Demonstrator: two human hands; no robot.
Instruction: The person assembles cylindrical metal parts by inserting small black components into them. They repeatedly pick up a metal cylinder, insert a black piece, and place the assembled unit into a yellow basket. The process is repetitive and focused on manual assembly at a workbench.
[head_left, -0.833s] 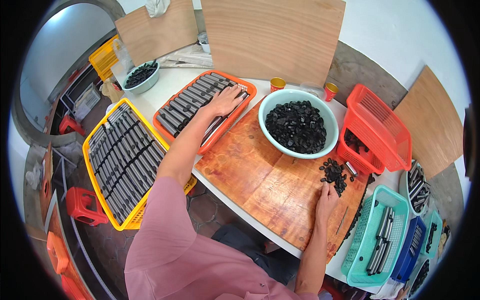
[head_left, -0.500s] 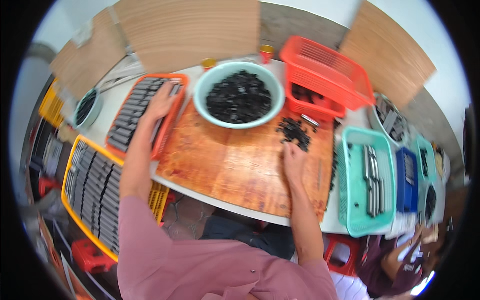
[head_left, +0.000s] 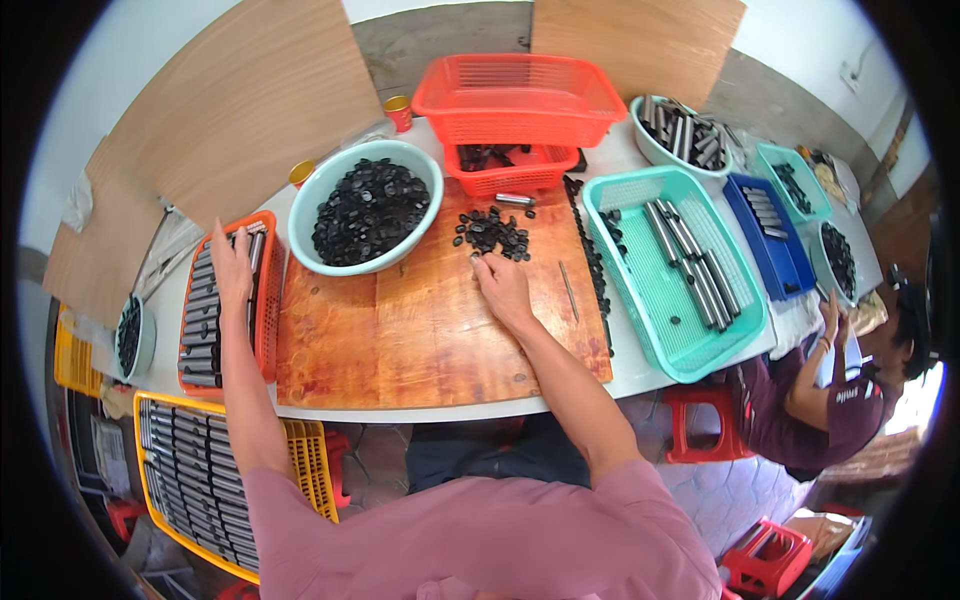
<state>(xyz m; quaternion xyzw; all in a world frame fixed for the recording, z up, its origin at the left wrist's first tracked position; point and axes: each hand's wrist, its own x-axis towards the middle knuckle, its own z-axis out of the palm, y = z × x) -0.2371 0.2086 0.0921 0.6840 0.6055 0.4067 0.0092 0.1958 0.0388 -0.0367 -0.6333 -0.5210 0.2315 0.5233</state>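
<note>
My left hand (head_left: 232, 265) lies over the orange basket (head_left: 268, 318) at the left, its fingers stretched out across the far tubes. Rows of grey metal tubes (head_left: 202, 325) with black ends fill that basket. On the wooden board (head_left: 400, 345), my right hand (head_left: 503, 290) is closed, thumb and fingers pressed together. Whether a small part sits between those fingertips is hidden. Just beyond them spreads a loose pile of small black plastic caps (head_left: 492, 235). One short shiny metal tube (head_left: 516, 200) lies behind the pile.
A pale green bowl (head_left: 297, 225) of black caps stands on the board. Red baskets (head_left: 520, 95) are stacked behind. To the right are a green basket (head_left: 655, 335) holding several tubes and a blue tray (head_left: 790, 270). A thin rod (head_left: 568, 290) lies on the board. Another person (head_left: 820, 400) sits at right.
The view has swung to the right, so the table's things sit further left in it. My left hand stays over the orange basket, my right hand beside the cap pile.
</note>
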